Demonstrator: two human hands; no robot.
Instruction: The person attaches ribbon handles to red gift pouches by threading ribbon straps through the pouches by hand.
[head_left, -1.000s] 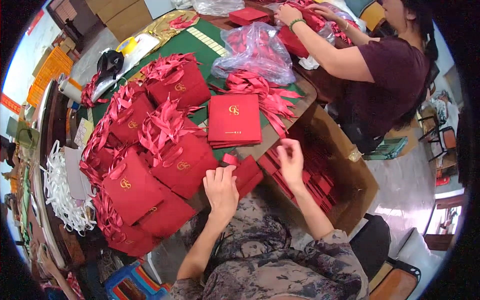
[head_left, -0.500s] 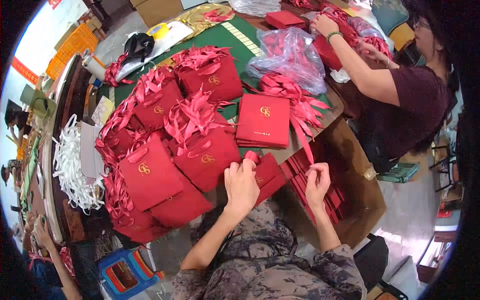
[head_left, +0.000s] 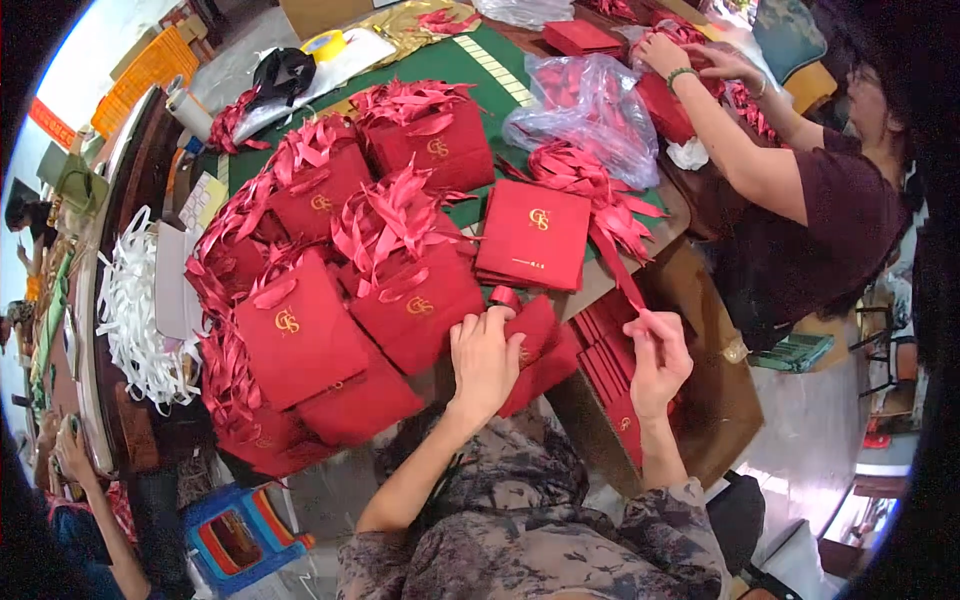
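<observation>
Left hand (head_left: 483, 358) back upward, right hand (head_left: 662, 362) pinching

The left forearm (head_left: 425, 475) slants inward to bent fingers, the thumb toward the right. The right forearm (head_left: 662, 455) stands nearly upright; thumb and forefinger meet, other fingers curled.

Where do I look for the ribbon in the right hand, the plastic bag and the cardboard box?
Ribbon (head_left: 623, 276): head view, midway along its straight strand.
Plastic bag (head_left: 598, 122): head view, crumpled middle.
Cardboard box (head_left: 722, 400): head view, inner wall.
</observation>
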